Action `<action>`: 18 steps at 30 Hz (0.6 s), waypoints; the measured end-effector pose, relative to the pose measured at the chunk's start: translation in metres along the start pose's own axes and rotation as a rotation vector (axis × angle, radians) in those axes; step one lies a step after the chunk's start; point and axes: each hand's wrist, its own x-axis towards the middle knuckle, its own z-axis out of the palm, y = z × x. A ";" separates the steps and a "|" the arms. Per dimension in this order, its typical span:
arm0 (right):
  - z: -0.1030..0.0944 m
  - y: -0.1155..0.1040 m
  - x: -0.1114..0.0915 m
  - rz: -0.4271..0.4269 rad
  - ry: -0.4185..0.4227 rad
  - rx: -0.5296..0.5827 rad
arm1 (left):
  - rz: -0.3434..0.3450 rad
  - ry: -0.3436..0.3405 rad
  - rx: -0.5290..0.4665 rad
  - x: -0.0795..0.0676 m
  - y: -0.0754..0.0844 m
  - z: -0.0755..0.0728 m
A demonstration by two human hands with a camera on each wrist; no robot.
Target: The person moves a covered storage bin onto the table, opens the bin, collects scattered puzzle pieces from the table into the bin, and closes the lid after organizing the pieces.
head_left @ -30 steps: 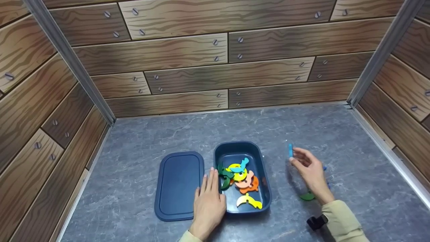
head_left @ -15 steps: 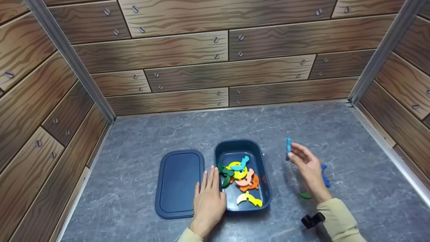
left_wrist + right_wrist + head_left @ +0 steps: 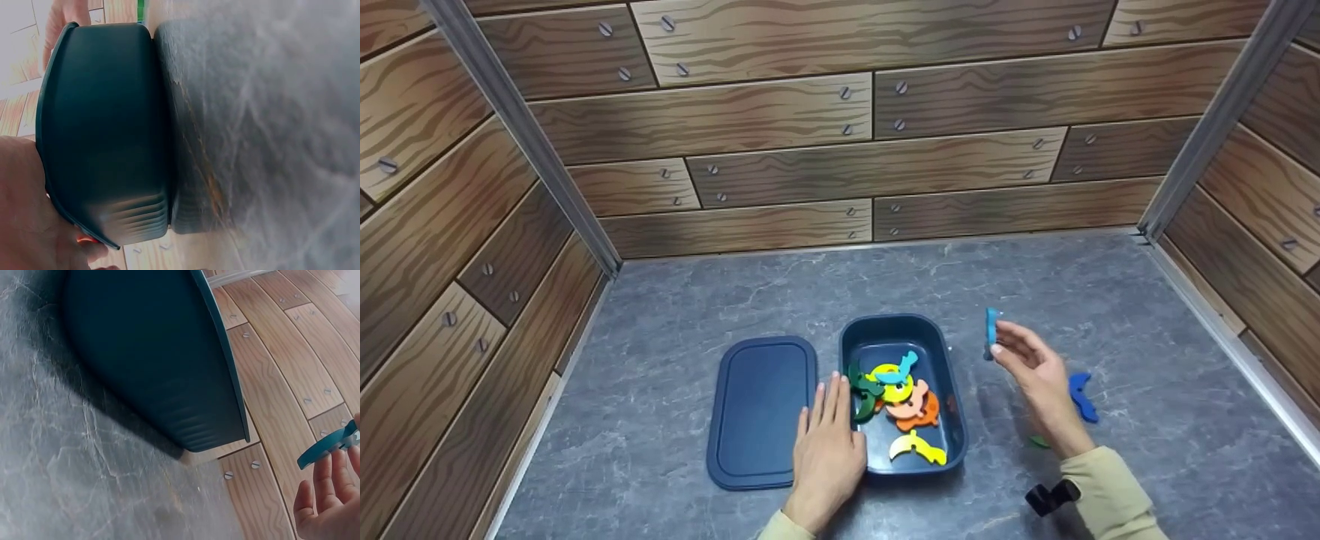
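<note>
An open dark-blue box (image 3: 957, 427) stands mid-table. Inside lie several flat shaped pieces: a light-blue one (image 3: 907, 364), a dark-green one (image 3: 864, 406), a pink one (image 3: 917, 397), an orange one (image 3: 931, 412) and a yellow one (image 3: 917, 448). With fingers straight, my left hand (image 3: 829, 457) rests on the box's left rim. To the right of the box, above the table, my right hand (image 3: 1039, 379) pinches another light-blue flat piece (image 3: 991, 330) by its lower part. In the right wrist view this curved piece (image 3: 323, 445) sits at the fingertips.
The dark-blue lid (image 3: 761, 409) lies flat left of the box. A blue piece (image 3: 1082, 397) lies right of my right hand. Partly hidden by that wrist is a green piece (image 3: 1039, 441). Wood-patterned walls (image 3: 780, 180) enclose the back and sides.
My right hand has moved left towards the box with the light-blue piece, uncovering the blue piece on the table. My left hand has stayed at the box's rim.
</note>
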 end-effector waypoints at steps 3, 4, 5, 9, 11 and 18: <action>0.003 -0.001 -0.001 -0.019 -0.031 -0.022 | 0.005 0.010 0.005 0.000 0.000 0.000; 0.004 -0.002 -0.001 -0.028 -0.038 -0.023 | 0.005 0.013 0.004 0.000 0.000 0.000; 0.005 -0.002 -0.001 -0.040 -0.048 -0.021 | 0.005 0.014 0.003 0.000 0.000 0.000; 0.009 -0.003 0.000 -0.081 -0.080 -0.026 | 0.001 0.009 -0.003 0.001 0.000 0.000; 0.011 -0.003 -0.001 -0.093 -0.089 -0.033 | 0.000 0.008 -0.008 0.001 0.000 0.000; 0.017 -0.006 -0.003 -0.095 -0.107 -0.078 | -0.001 0.009 -0.031 0.000 0.001 -0.001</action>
